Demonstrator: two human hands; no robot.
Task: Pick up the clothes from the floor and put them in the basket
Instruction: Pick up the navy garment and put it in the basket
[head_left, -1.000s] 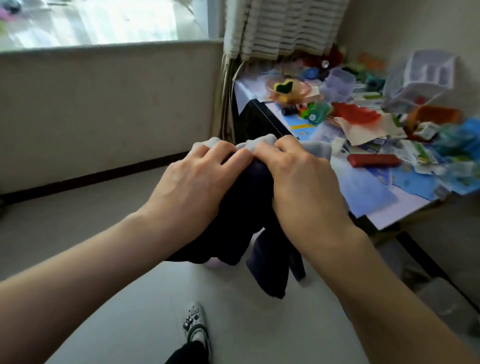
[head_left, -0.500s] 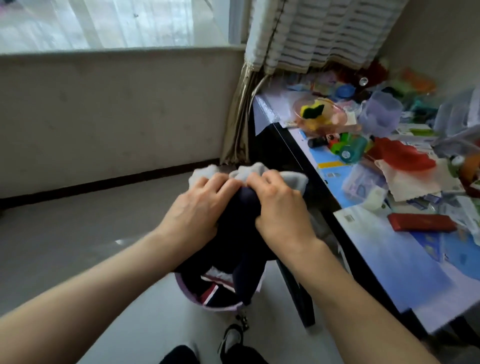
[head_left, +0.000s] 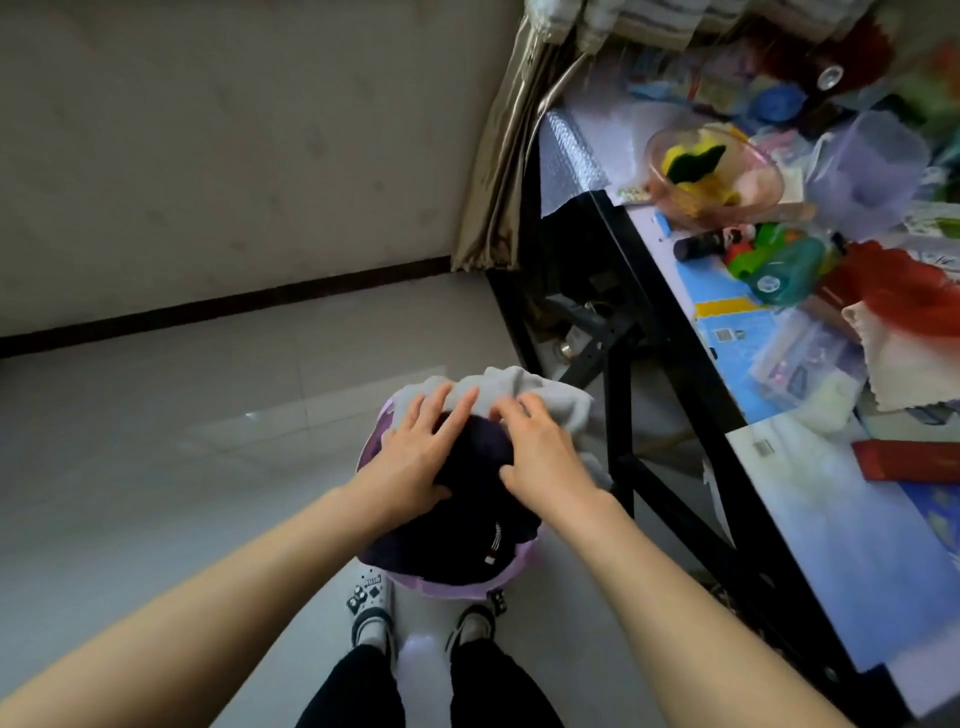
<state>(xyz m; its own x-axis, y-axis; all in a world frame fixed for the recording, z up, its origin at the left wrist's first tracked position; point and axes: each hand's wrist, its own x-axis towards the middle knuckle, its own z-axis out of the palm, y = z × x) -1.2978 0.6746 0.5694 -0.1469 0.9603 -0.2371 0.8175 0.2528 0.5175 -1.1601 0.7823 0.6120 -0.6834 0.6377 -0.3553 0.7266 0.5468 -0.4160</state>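
Half a second ago both my fists were clenched on the bundle, holding it up over the basket. Now it has gone down inside, and my grip has let go. My left hand (head_left: 415, 457) lies flat, fingers spread apart, pressing on the dark garment (head_left: 467, 525) with its tips reaching the grey garment (head_left: 524, 389). My right hand (head_left: 540, 462) rests beside it, fingers loosely bent and slightly apart, tips pushing on the grey cloth, clamped on nothing.

Both pieces sit in the lavender basket (head_left: 457, 587), heaped above its rim, the grey one spilling over the far right edge. I judge these 2 items as good as delivered; a last push should settle them. I see no other clothes on the floor from here.

The basket stands on the pale glossy floor (head_left: 208, 441), just beyond my 2 feet. A plain wall (head_left: 208, 156) with a dark skirting runs along the far side. On the right stands a black-framed table (head_left: 621, 395) crowded with toys and papers, with a curtain (head_left: 514, 156) hanging at its far end.
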